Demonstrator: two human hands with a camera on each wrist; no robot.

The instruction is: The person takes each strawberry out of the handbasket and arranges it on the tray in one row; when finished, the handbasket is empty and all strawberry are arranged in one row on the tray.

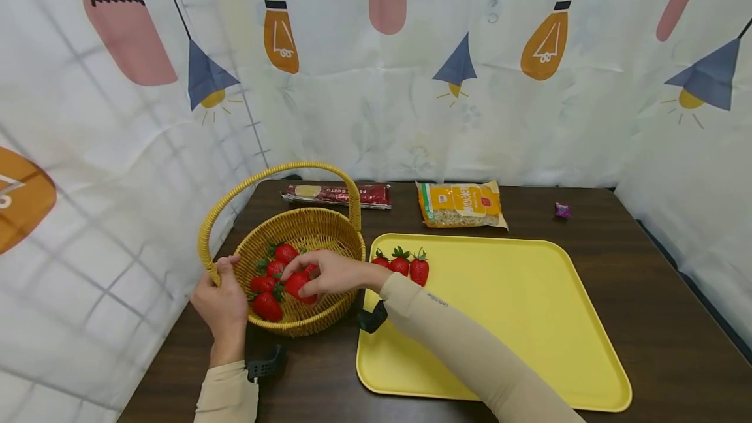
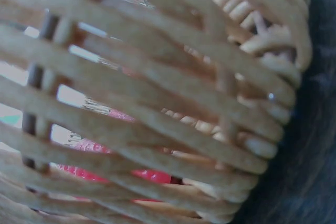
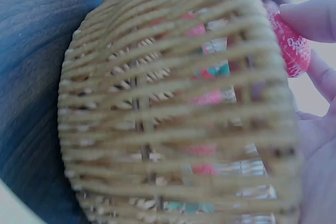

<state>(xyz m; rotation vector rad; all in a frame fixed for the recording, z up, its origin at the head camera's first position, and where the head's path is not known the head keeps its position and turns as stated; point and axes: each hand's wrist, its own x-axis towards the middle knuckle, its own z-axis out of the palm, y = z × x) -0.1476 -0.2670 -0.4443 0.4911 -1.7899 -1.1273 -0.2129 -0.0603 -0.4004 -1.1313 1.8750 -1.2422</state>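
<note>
A yellow wicker basket (image 1: 311, 220) with a tall handle holds several red strawberries (image 1: 267, 307). My left hand (image 1: 223, 302) grips the basket at the left base of its handle. Over the basket's right side, my right hand (image 1: 335, 273) pinches a strawberry (image 1: 301, 287) between thumb and fingers. The right wrist view shows that strawberry (image 3: 294, 51) at the rim, thumb against it. In the left wrist view the woven wall (image 2: 157, 93) fills most of the picture, and red fruit shows through its gaps.
A yellow tray (image 1: 482, 325) lies right of the basket, with three strawberries (image 1: 400, 262) at its upper left corner. Along the back of the dark table (image 1: 593, 240) are a dark red packet (image 1: 346, 196), a bag of grain (image 1: 461, 205) and a small purple wrapped piece (image 1: 562, 210).
</note>
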